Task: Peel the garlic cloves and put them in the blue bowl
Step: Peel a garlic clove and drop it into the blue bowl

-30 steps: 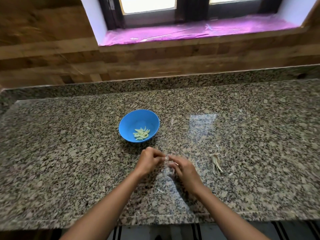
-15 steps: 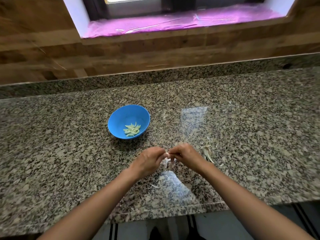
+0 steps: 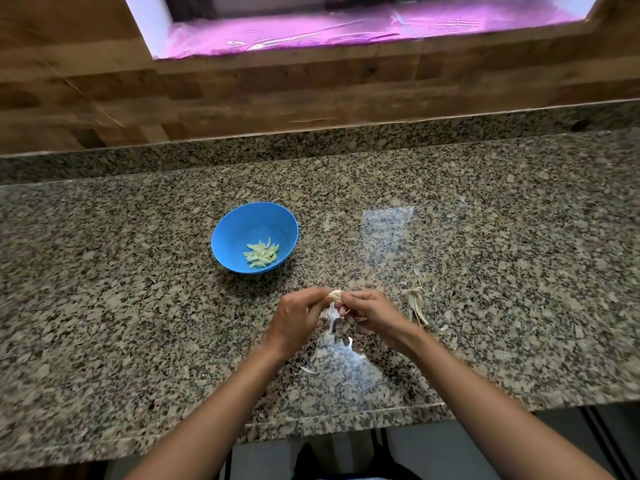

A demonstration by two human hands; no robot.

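Observation:
A blue bowl [image 3: 254, 237] stands on the granite counter [image 3: 138, 306] and holds several pale peeled cloves [image 3: 262, 255]. In front of the bowl and to its right, my left hand [image 3: 296, 318] and my right hand [image 3: 372, 315] meet above the counter. Both pinch one small garlic clove [image 3: 334, 295] between their fingertips. A strip of white skin [image 3: 333, 315] hangs down from the clove between the hands.
A little heap of dry garlic skins and stem [image 3: 415, 303] lies just right of my right hand. Loose white skin flakes [image 3: 348, 344] lie near the counter's front edge. A wooden wall and a window sill covered in pink film [image 3: 346, 26] rise behind the counter.
My hands have lifted slightly off the counter and drawn together on the clove. A strip of skin has come loose and now hangs below it. The camera has tilted down.

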